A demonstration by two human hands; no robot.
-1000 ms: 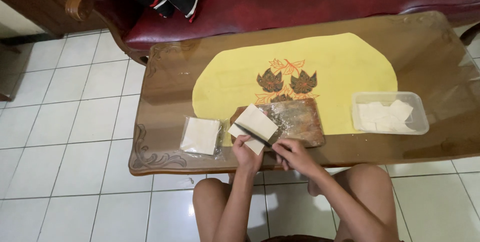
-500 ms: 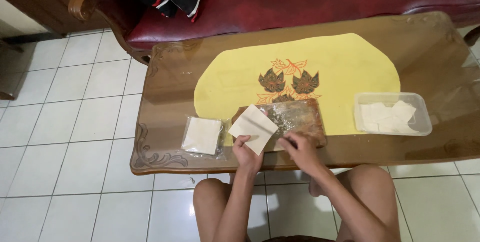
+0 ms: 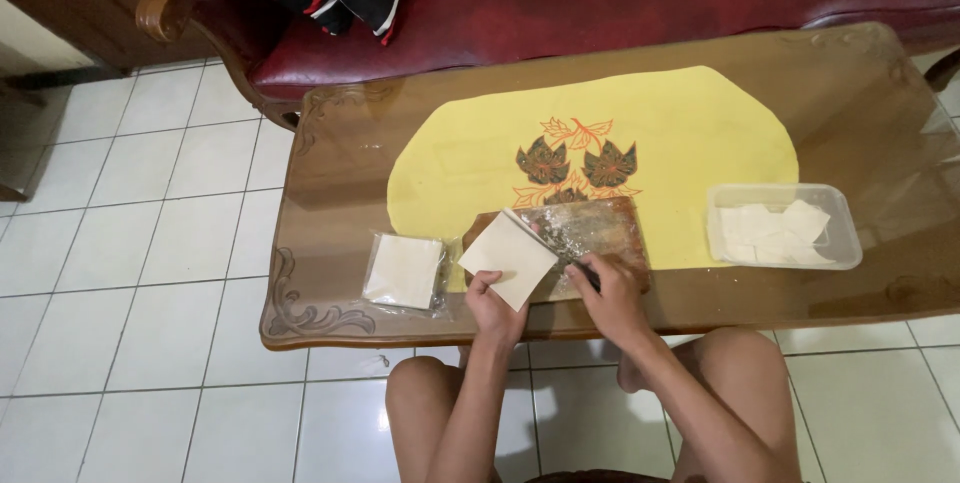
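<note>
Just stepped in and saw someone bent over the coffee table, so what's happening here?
A seated person works at a glass-topped wooden table. The left hand holds a stack of pale square sheets on a brown wooden cutting board, which lies on a yellow oval mat with leaf print. The right hand grips a dark-handled knife beside the stack. A packet of similar white sheets lies to the left, and a clear plastic container holding cut white pieces sits to the right.

Your right hand hides most of the dark tool; the board beyond your hands looks blurred under plastic.
</note>
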